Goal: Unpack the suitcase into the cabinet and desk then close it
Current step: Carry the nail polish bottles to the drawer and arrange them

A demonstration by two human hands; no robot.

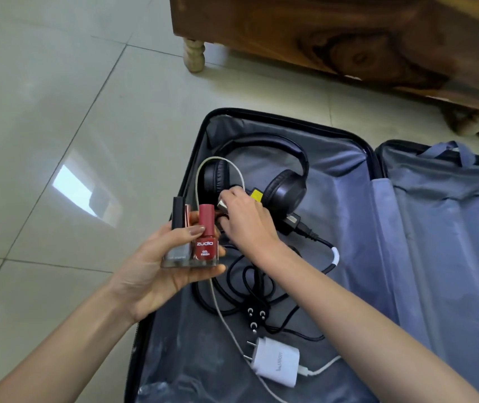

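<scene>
The suitcase (334, 175) is lying open on the floor (58, 112), directly beneath both grips. Headphones (285, 190) are resting just ahead of the right grip (247, 219), with a black cable (241, 286) and a white charger (276, 363) sitting below its wrist.

The left grip (156, 274) is curling round a cluster of bottles (177, 248), the red bottle (206, 245) nearest the other hand, a finger pressing across their necks. The right grip is pinching a small silver item (221, 205) beside the earcup; what it is cannot be told.

The likely risk is that the left grip is already holding several smooth bottles, and crowding in one more could be loosening that hold and sending glass onto the tiles. A pale cord (200, 175) is looping beside the right grip and may be snagging any lift.
</scene>
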